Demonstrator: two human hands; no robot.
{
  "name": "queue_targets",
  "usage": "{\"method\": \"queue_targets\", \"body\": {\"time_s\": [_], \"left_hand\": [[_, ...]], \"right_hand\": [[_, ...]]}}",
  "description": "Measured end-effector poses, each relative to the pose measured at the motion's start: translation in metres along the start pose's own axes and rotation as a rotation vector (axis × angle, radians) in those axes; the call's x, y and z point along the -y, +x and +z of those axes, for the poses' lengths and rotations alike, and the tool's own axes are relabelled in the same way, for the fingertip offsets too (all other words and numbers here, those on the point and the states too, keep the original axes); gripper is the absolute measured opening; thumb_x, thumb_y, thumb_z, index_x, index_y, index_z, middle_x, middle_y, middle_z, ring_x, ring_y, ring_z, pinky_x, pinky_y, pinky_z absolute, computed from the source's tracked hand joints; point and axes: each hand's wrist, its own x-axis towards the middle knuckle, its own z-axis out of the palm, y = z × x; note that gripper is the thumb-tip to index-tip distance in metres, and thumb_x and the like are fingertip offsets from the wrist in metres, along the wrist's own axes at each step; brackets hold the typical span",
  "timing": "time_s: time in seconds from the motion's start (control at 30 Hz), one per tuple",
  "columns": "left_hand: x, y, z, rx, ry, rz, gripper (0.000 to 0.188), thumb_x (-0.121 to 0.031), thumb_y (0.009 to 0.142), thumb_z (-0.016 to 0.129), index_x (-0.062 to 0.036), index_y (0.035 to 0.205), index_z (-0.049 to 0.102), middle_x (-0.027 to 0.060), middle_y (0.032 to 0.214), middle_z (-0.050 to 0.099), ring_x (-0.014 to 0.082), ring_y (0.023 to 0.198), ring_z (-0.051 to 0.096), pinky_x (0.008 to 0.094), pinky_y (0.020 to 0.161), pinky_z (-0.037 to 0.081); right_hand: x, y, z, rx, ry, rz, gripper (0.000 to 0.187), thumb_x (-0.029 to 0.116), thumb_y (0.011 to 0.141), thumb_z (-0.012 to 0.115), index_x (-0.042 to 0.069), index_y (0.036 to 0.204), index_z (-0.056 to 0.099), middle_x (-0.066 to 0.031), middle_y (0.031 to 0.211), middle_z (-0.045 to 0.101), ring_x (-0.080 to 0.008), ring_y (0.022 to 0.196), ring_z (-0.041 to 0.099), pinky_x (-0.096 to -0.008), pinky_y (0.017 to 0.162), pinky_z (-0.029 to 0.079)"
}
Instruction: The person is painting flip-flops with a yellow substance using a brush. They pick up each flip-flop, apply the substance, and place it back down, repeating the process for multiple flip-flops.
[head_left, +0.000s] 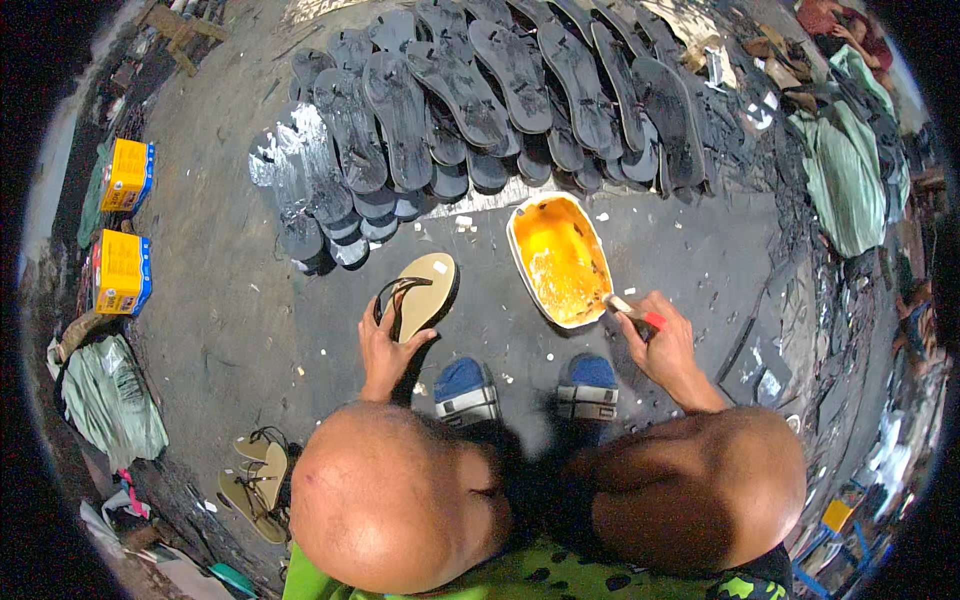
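Note:
My left hand (383,355) is closed on a tan flip-flop (432,292) with thin dark straps, its fingers at the straps and its thumb at the heel end. A small pale square sits near the sole's toe end. In my right hand (668,350) is a brush (650,319) with red on its handle. The brush's far end meets the lower right rim of a white tub (518,268). Yellow-orange paste (560,255) coats the inside of that tub, with dark specks along the walls. The brush's bristles are hard to make out.
Rows of black flip-flop soles (480,95) cover the floor ahead, some smeared silvery white at the left. Tan flip-flops (262,480) lie by my left knee. Yellow boxes (122,272) stand at far left. Green sacks (840,170) and scraps line the right. Another person (855,35) is at upper right.

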Motion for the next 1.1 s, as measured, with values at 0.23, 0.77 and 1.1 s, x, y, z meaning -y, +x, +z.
{"method": "queue_targets", "body": {"time_s": [0.23, 0.77, 1.1], "left_hand": [[-0.038, 0.037, -0.021, -0.006, -0.856, -0.334, 0.055, -0.028, 0.086, 0.077, -0.0029, 0.132, 0.062, 0.0088, 0.115, 0.068, 0.0191, 0.099, 0.065, 0.0325, 0.093, 0.048], [-0.242, 0.110, -0.072, 0.098, -1.812, -0.150, 0.043, -0.051, 0.093, 0.065, -0.0102, 0.102, 0.054, -0.0018, 0.092, 0.057, 0.0119, 0.091, 0.063, 0.0344, 0.087, 0.056], [-0.247, 0.109, -0.092, 0.149, -1.854, -0.163, 0.071, -0.064, 0.091, 0.057, -0.0033, 0.128, 0.055, 0.0083, 0.114, 0.066, 0.0207, 0.102, 0.065, 0.0389, 0.094, 0.052]], "right_hand": [[-0.004, -0.006, -0.017, 0.173, 0.027, 0.206, 0.025, 0.024, 0.089, 0.072, 0.004, 0.102, 0.070, -0.0133, 0.093, 0.070, -0.0290, 0.077, 0.068, -0.0388, 0.073, 0.054], [0.122, 0.086, -0.013, -0.277, 1.169, -0.039, 0.025, 0.016, 0.093, 0.069, -0.005, 0.107, 0.070, -0.0088, 0.098, 0.072, -0.0142, 0.088, 0.064, -0.0315, 0.079, 0.050], [0.102, 0.080, -0.020, -0.193, 0.699, -0.463, 0.019, 0.016, 0.089, 0.073, 0.005, 0.105, 0.071, -0.0086, 0.089, 0.061, -0.0237, 0.081, 0.059, -0.0361, 0.072, 0.048]]}}
